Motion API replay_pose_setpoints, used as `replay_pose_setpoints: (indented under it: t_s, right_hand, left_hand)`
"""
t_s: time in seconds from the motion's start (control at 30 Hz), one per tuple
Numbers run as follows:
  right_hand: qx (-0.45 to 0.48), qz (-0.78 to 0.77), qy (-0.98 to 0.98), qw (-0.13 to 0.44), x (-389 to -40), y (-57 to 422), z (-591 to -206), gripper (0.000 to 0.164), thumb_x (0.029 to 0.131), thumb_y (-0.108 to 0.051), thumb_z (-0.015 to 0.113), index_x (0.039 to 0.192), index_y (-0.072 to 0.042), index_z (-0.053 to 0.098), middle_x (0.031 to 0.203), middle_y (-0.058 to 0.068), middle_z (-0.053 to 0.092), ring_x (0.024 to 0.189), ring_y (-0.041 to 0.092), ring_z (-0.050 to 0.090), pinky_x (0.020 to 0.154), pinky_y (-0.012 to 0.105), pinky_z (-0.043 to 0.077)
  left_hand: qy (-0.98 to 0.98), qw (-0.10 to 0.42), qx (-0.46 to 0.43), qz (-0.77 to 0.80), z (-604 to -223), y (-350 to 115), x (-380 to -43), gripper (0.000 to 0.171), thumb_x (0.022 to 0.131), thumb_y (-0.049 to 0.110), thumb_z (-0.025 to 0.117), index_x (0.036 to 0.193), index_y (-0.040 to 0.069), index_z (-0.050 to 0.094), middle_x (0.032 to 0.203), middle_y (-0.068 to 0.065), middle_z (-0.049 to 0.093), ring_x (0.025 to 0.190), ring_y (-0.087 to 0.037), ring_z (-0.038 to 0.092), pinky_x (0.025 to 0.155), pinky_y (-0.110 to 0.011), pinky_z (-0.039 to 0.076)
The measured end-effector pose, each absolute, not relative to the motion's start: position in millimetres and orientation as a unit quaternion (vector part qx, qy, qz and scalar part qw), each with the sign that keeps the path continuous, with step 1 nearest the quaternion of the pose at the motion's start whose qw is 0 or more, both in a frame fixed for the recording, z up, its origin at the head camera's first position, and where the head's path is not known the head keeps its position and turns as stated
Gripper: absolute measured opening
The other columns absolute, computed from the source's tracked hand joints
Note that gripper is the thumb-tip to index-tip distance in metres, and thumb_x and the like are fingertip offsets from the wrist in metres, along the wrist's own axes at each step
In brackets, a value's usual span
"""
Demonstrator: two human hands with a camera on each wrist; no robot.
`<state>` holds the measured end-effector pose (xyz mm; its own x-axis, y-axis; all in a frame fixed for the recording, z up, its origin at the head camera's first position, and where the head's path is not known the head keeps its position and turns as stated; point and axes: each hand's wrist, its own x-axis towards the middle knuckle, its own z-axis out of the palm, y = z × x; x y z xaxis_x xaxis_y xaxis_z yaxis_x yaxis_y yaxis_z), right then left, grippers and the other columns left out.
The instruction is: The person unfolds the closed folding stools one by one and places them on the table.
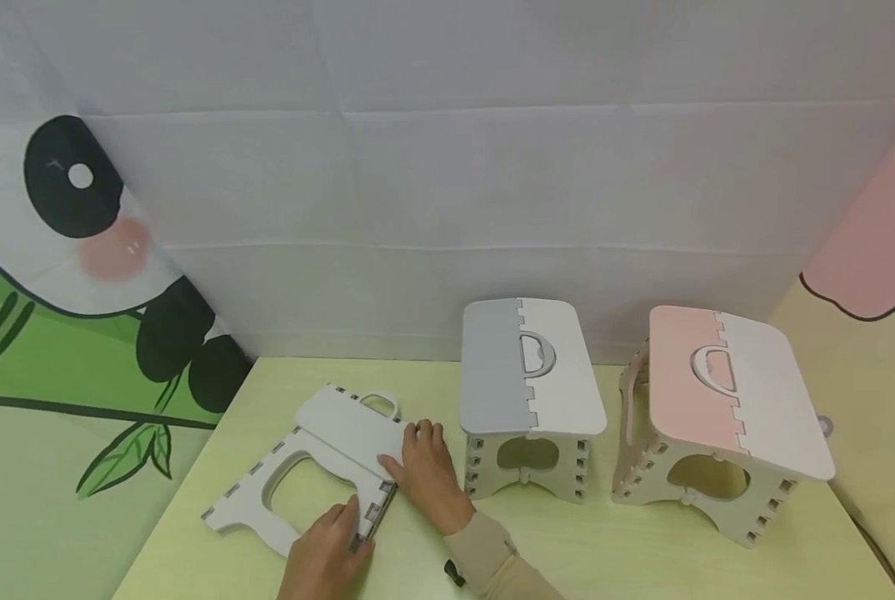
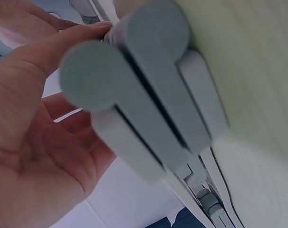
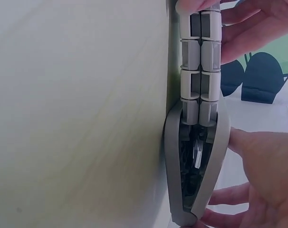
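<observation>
A white and grey folding step stool [image 1: 353, 429] lies folded flat on the table, its carrying handle [image 1: 382, 404] sticking out at the back. My left hand [image 1: 323, 550] grips the near right edge of its leg frame, beside the large oval cutout. At the right end of the seat panel, my right hand [image 1: 428, 471] holds the stool, thumb on the panel and fingers round the end. In the left wrist view the rounded leg ends [image 2: 158, 28] show close up. The right wrist view shows the hinge joints [image 3: 201, 71] edge-on, with the two folded halves together.
Just right of my right hand stands an unfolded grey and white step stool [image 1: 492, 367]. Farther right is an unfolded pink and white one [image 1: 691, 383]. Both stand on the pale yellow table [image 1: 207, 467]. A white cloth wall [image 1: 447, 183] rises behind.
</observation>
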<state>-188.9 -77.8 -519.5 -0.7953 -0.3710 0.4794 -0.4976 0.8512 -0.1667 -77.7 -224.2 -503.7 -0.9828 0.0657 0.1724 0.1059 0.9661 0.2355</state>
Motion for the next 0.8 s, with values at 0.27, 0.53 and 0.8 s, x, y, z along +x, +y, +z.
replay_pose_setpoints:
  t_s: [0.27, 0.53, 0.8]
  right_hand:
    - [0.208, 0.176, -0.945, 0.182, -183, -77, -517, 0.059, 0.087, -0.052, 0.062, 0.105, 0.004, 0.061, 0.094, 0.015, 0.054, 0.082, 0.023, 0.046, 0.065, 0.029, 0.047]
    - [0.197, 0.192, -0.945, 0.175, -176, -75, -513, 0.057, 0.085, -0.053, 0.064, 0.103, 0.002, 0.062, 0.093, 0.014, 0.052, 0.080, 0.022, 0.045, 0.064, 0.029, 0.045]
    - [0.200, 0.206, -0.943, 0.169, -175, -73, -509, 0.055, 0.083, -0.051, 0.067, 0.099, 0.002, 0.063, 0.090, 0.014, 0.053, 0.078, 0.023, 0.046, 0.064, 0.030, 0.045]
  left_hand:
    - [-0.990, 0.062, -0.021, -0.122, -504, -224, -77, 0.054, 0.073, 0.025, 0.081, 0.116, -0.001, 0.063, 0.085, -0.001, 0.061, 0.065, -0.010, 0.046, 0.056, -0.032, 0.045]
    - [-0.993, 0.014, 0.006, -0.121, -502, -224, -77, 0.054, 0.074, 0.029, 0.080, 0.117, 0.001, 0.062, 0.092, -0.002, 0.063, 0.069, -0.010, 0.048, 0.061, -0.032, 0.048]
    - [-0.993, 0.024, -0.020, -0.111, -501, -231, -74, 0.050, 0.073, 0.027, 0.081, 0.111, 0.001, 0.062, 0.091, -0.005, 0.066, 0.070, -0.011, 0.055, 0.059, -0.034, 0.049]
